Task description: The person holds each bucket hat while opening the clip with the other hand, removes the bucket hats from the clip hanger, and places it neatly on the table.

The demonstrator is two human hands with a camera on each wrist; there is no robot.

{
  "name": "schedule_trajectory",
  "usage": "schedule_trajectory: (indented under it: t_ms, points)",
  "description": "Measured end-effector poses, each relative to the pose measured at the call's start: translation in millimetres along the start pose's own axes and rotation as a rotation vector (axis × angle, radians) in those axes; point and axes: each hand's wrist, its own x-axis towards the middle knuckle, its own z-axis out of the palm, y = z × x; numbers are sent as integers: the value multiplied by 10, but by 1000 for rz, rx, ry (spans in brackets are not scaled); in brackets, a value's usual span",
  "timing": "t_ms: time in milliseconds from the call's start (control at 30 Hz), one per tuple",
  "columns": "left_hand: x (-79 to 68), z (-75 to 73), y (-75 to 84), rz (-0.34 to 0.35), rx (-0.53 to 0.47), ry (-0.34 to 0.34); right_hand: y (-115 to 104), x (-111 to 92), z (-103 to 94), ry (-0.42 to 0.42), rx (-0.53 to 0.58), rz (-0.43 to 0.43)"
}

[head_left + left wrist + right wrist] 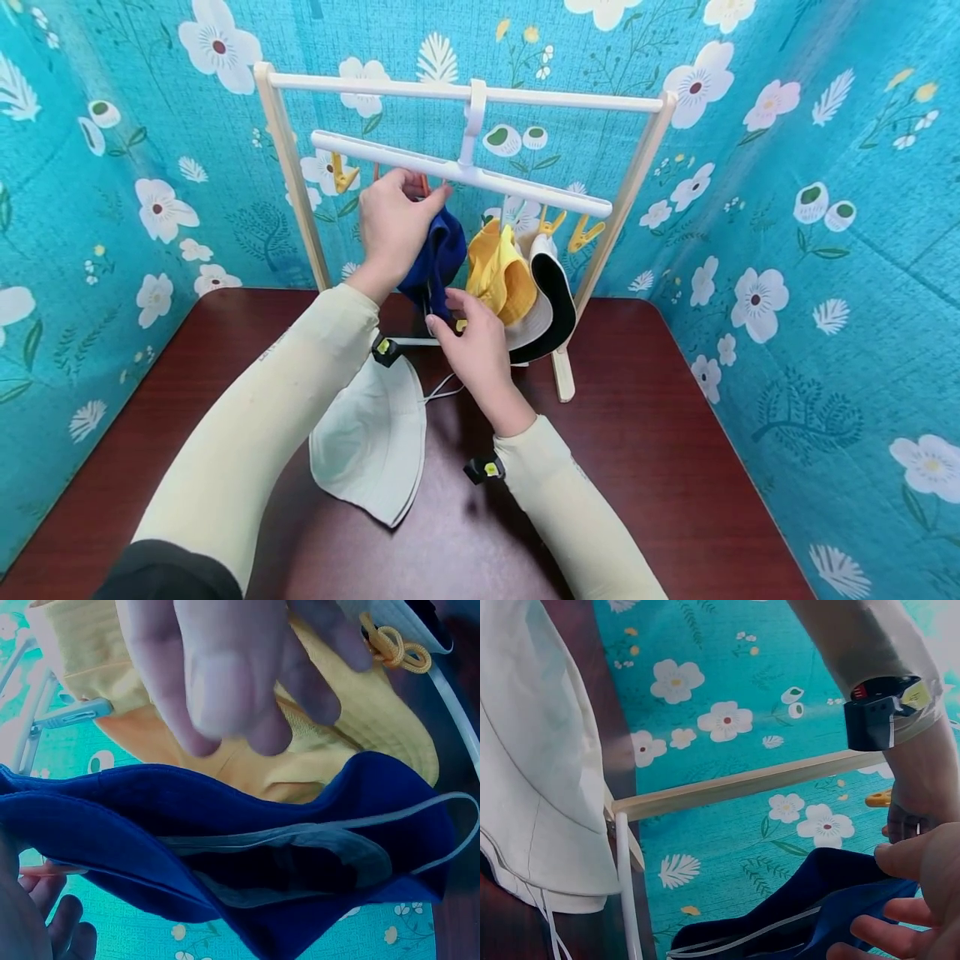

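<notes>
A dark blue bucket hat [435, 258] hangs below the white hanger bar [390, 154], its chin cord looping at the lower end. My left hand [393, 217] is up at the hat's top edge and pinches an orange clip [425, 185] there; the same clip [52, 870] shows by the fingers in the left wrist view. Lower down, my right hand [480, 342] has its fingers loosely spread beside the hat's lower part. In the right wrist view, the right fingers [900, 930] overlap the blue fabric [840, 885].
To the right hang a yellow hat [491, 271] and a white-and-black hat [555, 292]. Yellow clips [342, 173] dangle at both ends of the bar. A wooden rack [288, 167] carries the hanger. A cream bucket hat [367, 442] lies on the dark red table [637, 467].
</notes>
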Motion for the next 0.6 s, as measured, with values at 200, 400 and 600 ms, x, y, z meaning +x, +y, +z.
schedule_trajectory:
  t_ms: [200, 400, 600]
  points:
    - [-14, 13, 22, -3, 30, 23, -8, 60, 79, 5, -79, 35]
    - [-31, 33, 44, -30, 35, 29, -19, 107, 145, 11, -143, 87]
    - [-28, 32, 56, -36, 48, 29, -105, 156, 195, -1, -180, 144]
